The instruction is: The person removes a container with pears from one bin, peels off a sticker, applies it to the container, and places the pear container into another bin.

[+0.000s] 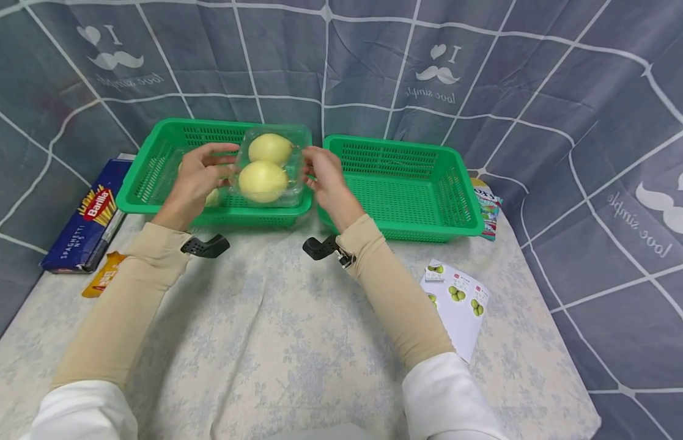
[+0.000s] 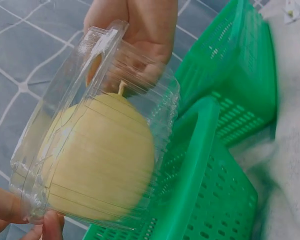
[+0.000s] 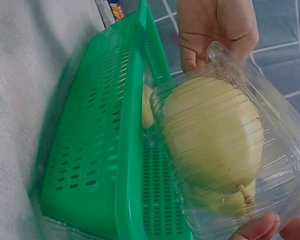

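A clear plastic clamshell box (image 1: 297, 183) with two yellow pears (image 1: 263, 181) inside is held up over the left green basket (image 1: 137, 177). My left hand (image 1: 200, 177) grips its left side, and my right hand (image 1: 326, 174) grips its right side. In the left wrist view a pear (image 2: 100, 157) with its stem shows through the ridged plastic. The right wrist view shows a pear (image 3: 212, 132) and part of the other below it. Another yellow fruit (image 1: 213, 197) lies in the left basket, partly hidden by my left hand.
A second green basket (image 1: 396, 189) stands to the right. At the left lie a blue spaghetti box (image 1: 90, 214) and an orange packet (image 1: 103, 275). A colourful pouch (image 1: 488, 211) sits behind the right basket's corner, and a sheet of pear labels (image 1: 457, 308) lies in front.
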`<state>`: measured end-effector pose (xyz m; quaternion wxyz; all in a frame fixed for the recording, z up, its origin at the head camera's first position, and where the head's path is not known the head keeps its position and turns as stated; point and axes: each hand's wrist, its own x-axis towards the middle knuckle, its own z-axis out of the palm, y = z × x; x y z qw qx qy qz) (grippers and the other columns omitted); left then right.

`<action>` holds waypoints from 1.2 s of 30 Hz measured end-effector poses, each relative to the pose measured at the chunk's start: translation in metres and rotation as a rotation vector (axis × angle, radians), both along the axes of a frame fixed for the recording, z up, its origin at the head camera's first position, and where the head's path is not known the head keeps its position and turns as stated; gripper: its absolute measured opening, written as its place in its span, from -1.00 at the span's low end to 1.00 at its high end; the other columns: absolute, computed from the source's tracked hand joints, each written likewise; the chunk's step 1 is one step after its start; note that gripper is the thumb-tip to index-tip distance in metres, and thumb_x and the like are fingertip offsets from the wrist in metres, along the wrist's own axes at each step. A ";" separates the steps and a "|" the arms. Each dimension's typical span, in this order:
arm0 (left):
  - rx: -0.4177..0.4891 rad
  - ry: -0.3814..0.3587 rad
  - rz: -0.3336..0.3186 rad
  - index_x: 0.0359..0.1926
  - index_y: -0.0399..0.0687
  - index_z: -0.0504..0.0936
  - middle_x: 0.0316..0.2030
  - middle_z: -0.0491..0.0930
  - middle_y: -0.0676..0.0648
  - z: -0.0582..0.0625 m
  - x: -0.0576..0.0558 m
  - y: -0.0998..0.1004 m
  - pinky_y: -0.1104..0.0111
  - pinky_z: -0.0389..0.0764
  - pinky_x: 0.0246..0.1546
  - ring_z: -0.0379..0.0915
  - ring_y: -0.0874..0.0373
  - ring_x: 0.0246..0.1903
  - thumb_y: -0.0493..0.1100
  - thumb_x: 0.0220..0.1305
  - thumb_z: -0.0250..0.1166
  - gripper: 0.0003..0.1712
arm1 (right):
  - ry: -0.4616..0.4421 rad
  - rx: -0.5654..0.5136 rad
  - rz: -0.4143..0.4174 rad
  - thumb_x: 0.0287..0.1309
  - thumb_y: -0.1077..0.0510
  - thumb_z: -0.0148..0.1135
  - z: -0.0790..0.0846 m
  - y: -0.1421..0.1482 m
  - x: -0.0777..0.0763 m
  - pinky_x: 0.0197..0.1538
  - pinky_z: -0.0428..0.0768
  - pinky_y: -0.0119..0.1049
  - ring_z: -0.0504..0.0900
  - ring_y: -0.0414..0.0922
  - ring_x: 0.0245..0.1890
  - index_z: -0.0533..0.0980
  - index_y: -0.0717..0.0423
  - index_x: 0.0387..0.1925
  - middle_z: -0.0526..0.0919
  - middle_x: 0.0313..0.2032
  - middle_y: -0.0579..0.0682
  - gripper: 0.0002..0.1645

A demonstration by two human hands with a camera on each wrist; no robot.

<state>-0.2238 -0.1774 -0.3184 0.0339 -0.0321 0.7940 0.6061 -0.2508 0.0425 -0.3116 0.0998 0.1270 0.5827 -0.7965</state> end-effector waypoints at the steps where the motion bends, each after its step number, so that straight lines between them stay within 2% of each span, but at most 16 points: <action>1: 0.010 -0.003 0.001 0.40 0.03 0.42 0.03 0.48 0.11 0.001 0.001 0.000 0.51 0.60 -0.25 0.53 0.34 -0.16 -0.26 0.46 0.14 -0.47 | 0.000 -0.001 0.004 0.45 0.20 0.09 0.001 0.001 0.001 -0.35 0.39 -0.40 0.38 -0.22 -0.48 0.38 0.17 0.38 0.42 -0.45 -0.12 -0.48; 10: 0.117 -0.033 -0.003 0.37 0.04 0.44 0.01 0.47 0.11 0.006 0.012 0.001 0.54 0.63 -0.25 0.55 0.32 -0.15 -0.24 0.44 0.20 -0.48 | 0.026 -0.037 0.035 0.43 0.21 0.13 0.006 0.011 0.013 -0.34 0.40 -0.41 0.38 -0.22 -0.47 0.39 0.20 0.36 0.44 -0.41 -0.11 -0.48; 17: 0.165 -0.026 -0.043 0.36 0.04 0.44 0.01 0.46 0.11 0.009 0.025 0.002 0.54 0.63 -0.22 0.49 0.28 -0.06 -0.19 0.43 0.23 -0.49 | 0.036 -0.076 0.052 0.43 0.18 0.13 0.009 0.020 0.027 -0.33 0.34 -0.37 0.35 -0.20 -0.46 0.41 0.17 0.30 0.45 -0.40 -0.11 -0.54; 25: 0.280 -0.022 -0.102 0.35 0.00 0.42 0.04 0.48 0.06 0.010 0.043 0.000 0.49 0.66 -0.22 0.50 0.25 -0.05 -0.18 0.42 0.25 -0.49 | 0.046 -0.128 0.085 0.45 0.20 0.10 0.010 0.029 0.044 -0.29 0.35 -0.38 0.36 -0.22 -0.45 0.43 0.18 0.24 0.46 -0.36 -0.10 -0.61; 33: 0.320 -0.016 -0.124 0.34 -0.01 0.43 -0.03 0.57 0.11 0.010 0.060 -0.001 0.45 0.67 -0.24 0.55 0.28 -0.11 -0.17 0.39 0.29 -0.47 | 0.064 -0.168 0.136 0.47 0.20 0.06 0.008 0.037 0.060 -0.27 0.35 -0.38 0.36 -0.22 -0.44 0.47 0.05 -0.04 0.45 -0.37 -0.11 -0.88; 36: 0.331 -0.020 -0.132 0.33 0.00 0.43 -0.05 0.58 0.12 0.008 0.066 -0.002 0.43 0.67 -0.23 0.54 0.27 -0.09 -0.18 0.38 0.30 -0.48 | 0.058 -0.172 0.155 0.48 0.19 0.04 0.007 0.040 0.066 -0.28 0.35 -0.39 0.35 -0.23 -0.44 0.47 0.02 -0.09 0.45 -0.38 -0.12 -0.91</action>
